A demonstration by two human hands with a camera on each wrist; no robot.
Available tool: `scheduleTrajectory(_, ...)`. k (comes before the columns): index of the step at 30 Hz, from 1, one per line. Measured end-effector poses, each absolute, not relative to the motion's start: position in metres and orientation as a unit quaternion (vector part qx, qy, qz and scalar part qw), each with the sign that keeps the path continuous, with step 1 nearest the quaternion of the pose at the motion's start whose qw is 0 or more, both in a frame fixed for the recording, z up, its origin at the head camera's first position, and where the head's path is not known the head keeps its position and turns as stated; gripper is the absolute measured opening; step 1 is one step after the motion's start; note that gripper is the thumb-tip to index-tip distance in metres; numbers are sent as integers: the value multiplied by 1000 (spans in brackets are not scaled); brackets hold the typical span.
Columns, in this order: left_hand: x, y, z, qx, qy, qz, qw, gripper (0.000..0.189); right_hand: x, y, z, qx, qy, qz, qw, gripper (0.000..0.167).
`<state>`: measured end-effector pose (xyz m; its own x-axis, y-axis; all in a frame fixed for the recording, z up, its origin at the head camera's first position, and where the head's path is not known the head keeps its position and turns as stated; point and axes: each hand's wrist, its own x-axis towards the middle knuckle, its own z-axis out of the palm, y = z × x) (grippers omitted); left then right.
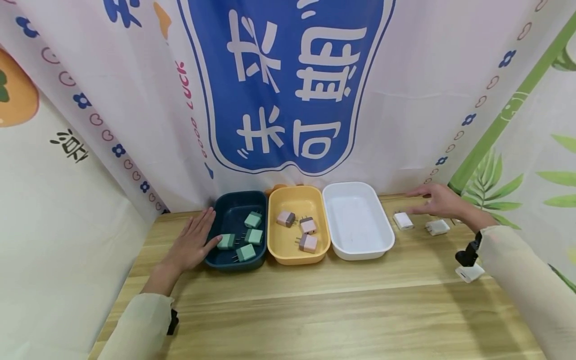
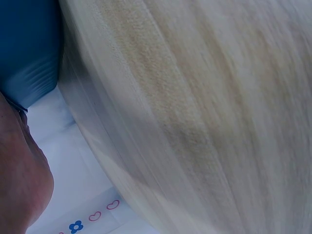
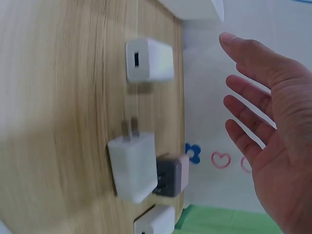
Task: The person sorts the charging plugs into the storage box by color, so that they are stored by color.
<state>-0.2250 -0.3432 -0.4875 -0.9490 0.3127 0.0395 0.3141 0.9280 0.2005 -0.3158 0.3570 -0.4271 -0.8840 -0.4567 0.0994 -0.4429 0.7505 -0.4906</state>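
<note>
My left hand (image 1: pixel 191 242) lies with straight fingers along the left rim of a dark blue bin (image 1: pixel 229 205), its thumb reaching over the edge beside a green charger plug (image 1: pixel 226 241). Several green plugs lie in that bin. Over at the right, my right hand (image 1: pixel 438 200) hovers with fingers extended and nothing in them, just behind a white charger plug (image 1: pixel 403 220). A second white plug (image 1: pixel 437 227) is on the table under the wrist. In the right wrist view, a pink and grey plug (image 3: pixel 173 175) sits beside the white plug with upright prongs (image 3: pixel 134 168).
A yellow bin (image 1: pixel 299 257) holding 3 pink and grey plugs stands against the blue one. To its right is a white bin (image 1: pixel 357 225) with nothing inside. Another white plug (image 1: pixel 470 273) lies below the right forearm. A printed curtain (image 1: pixel 288 175) hangs behind the wooden table (image 1: pixel 306 315).
</note>
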Motion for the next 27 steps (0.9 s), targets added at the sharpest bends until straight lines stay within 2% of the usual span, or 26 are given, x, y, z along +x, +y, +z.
scheduleTrajectory(15, -226, -345, -488, -161, -982, -95, 7, 82, -323, 394, -445, -205, 945, -251, 42, 50)
scheduleTrajectory(27, -226, -345, -489, -160, -983, -93, 4, 82, -323, 405, -453, -160, 955, -240, 75, 58)
